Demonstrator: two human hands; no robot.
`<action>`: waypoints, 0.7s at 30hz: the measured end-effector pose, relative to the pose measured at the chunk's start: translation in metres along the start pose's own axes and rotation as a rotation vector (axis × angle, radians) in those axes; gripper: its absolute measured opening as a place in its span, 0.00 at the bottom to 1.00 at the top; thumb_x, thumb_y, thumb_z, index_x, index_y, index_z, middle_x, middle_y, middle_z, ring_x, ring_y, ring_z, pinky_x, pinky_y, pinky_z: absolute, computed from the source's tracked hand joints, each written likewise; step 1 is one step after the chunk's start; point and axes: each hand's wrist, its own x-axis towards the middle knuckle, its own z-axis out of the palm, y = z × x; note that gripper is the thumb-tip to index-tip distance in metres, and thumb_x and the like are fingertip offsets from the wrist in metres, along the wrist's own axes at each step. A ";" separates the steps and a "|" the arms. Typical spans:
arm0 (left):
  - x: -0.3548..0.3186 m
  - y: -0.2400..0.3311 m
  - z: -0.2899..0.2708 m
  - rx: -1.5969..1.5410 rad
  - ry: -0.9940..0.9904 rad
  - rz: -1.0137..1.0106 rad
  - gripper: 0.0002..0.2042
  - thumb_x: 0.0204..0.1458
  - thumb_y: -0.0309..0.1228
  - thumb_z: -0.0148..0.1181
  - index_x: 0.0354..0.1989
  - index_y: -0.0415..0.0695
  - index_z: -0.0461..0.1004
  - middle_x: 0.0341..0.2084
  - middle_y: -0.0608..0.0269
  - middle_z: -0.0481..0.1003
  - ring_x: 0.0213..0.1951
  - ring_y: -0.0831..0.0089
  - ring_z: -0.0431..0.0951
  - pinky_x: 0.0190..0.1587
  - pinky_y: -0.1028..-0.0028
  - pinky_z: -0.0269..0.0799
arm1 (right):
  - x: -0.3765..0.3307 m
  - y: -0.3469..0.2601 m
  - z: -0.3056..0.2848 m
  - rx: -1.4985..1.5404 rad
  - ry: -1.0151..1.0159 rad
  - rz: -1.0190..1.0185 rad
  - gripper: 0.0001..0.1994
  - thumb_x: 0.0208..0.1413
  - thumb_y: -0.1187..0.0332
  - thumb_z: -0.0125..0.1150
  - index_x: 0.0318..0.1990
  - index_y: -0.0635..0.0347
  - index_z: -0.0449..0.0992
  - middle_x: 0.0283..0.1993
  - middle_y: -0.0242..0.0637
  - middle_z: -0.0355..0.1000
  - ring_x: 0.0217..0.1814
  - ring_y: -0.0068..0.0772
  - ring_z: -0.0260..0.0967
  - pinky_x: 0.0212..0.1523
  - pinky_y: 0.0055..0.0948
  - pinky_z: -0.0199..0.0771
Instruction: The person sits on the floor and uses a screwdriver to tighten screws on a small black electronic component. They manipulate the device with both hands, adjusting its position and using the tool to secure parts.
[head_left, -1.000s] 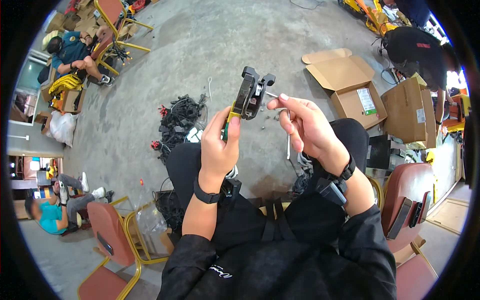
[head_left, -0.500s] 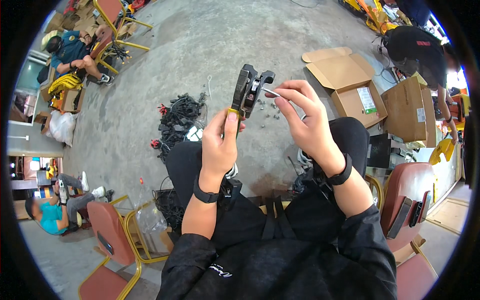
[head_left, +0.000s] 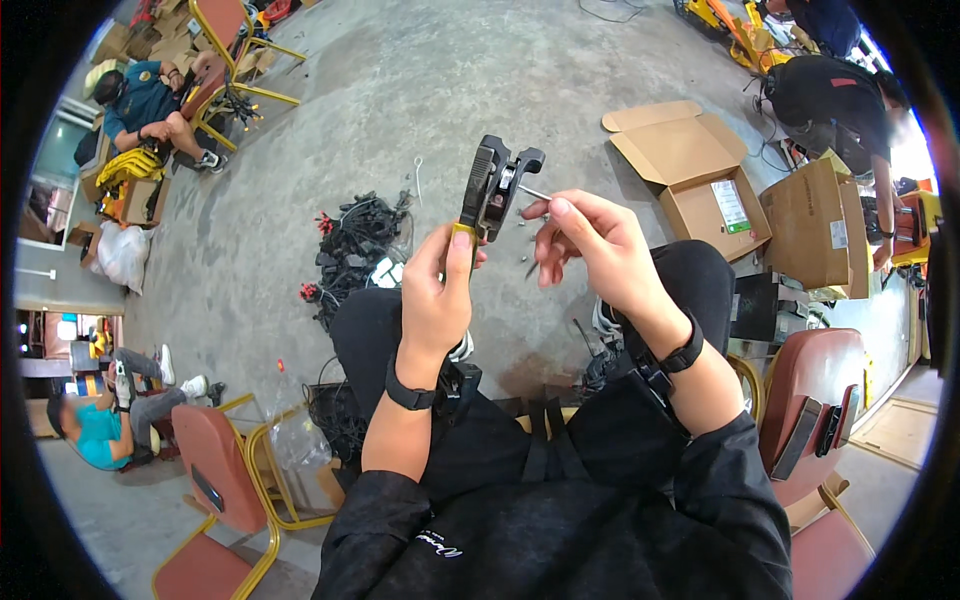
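Note:
My left hand [head_left: 440, 290] is wrapped round the lower part of a black clamp-like tool with a yellow edge [head_left: 486, 185], the thumb lying along its side. The tool is held upright, its hooked jaw at the upper right. A thin silver metal rod [head_left: 534, 192] runs from the tool's right side to the fingertips of my right hand [head_left: 605, 245], which is closed on the rod's outer end between thumb and forefinger. The remaining fingers curl below, close to a small dark piece that I cannot make out. Whether the rod sits inside the tool is hard to tell.
A heap of black cables [head_left: 350, 245] lies on the floor left of my knees. An open cardboard box [head_left: 690, 180] and a taller carton [head_left: 815, 225] stand to the right. Red chairs [head_left: 225, 465] flank me. Other people [head_left: 150, 110] are around the edges; one bends at right.
My right hand has shifted slightly down, its fingers changing position on the rod and the lower ones curling. The tool has dropped a little in view. At right, the bending person has moved.

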 end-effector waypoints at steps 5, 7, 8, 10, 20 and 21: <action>0.000 -0.004 0.000 0.104 0.018 0.066 0.19 0.65 0.40 0.46 0.44 0.32 0.74 0.31 0.60 0.76 0.33 0.76 0.75 0.38 0.75 0.70 | -0.001 -0.007 0.000 0.306 -0.030 0.188 0.17 0.69 0.61 0.44 0.45 0.67 0.73 0.19 0.34 0.69 0.11 0.26 0.67 0.13 0.20 0.64; 0.000 -0.003 -0.002 0.170 0.013 0.100 0.20 0.65 0.40 0.45 0.44 0.33 0.74 0.31 0.61 0.76 0.34 0.76 0.75 0.38 0.76 0.70 | -0.001 -0.007 -0.003 0.399 -0.054 0.228 0.17 0.69 0.61 0.44 0.45 0.68 0.73 0.19 0.34 0.68 0.09 0.26 0.65 0.10 0.20 0.62; 0.000 -0.002 -0.002 0.200 0.009 0.118 0.19 0.65 0.40 0.46 0.45 0.33 0.74 0.31 0.61 0.76 0.34 0.76 0.75 0.39 0.76 0.70 | 0.000 -0.006 -0.008 0.436 -0.087 0.237 0.17 0.69 0.61 0.44 0.45 0.68 0.73 0.19 0.33 0.69 0.10 0.25 0.65 0.10 0.20 0.63; 0.001 -0.001 -0.002 0.241 0.004 0.147 0.19 0.65 0.39 0.46 0.46 0.33 0.74 0.31 0.61 0.76 0.34 0.76 0.75 0.39 0.75 0.70 | 0.002 -0.003 -0.015 0.500 -0.149 0.232 0.17 0.69 0.61 0.45 0.46 0.68 0.74 0.19 0.30 0.68 0.09 0.24 0.63 0.10 0.20 0.62; 0.001 -0.006 -0.002 0.229 0.000 0.150 0.18 0.65 0.37 0.45 0.45 0.32 0.74 0.32 0.60 0.76 0.33 0.77 0.75 0.38 0.76 0.70 | 0.002 -0.004 -0.015 0.312 -0.081 0.209 0.15 0.66 0.62 0.51 0.46 0.67 0.76 0.24 0.31 0.70 0.14 0.26 0.66 0.19 0.20 0.69; 0.002 -0.006 -0.002 0.202 -0.007 0.122 0.18 0.66 0.37 0.44 0.45 0.32 0.74 0.32 0.60 0.76 0.33 0.77 0.75 0.38 0.76 0.70 | 0.001 -0.003 -0.008 0.189 -0.015 0.144 0.14 0.65 0.64 0.53 0.46 0.67 0.76 0.27 0.33 0.71 0.18 0.28 0.69 0.24 0.22 0.72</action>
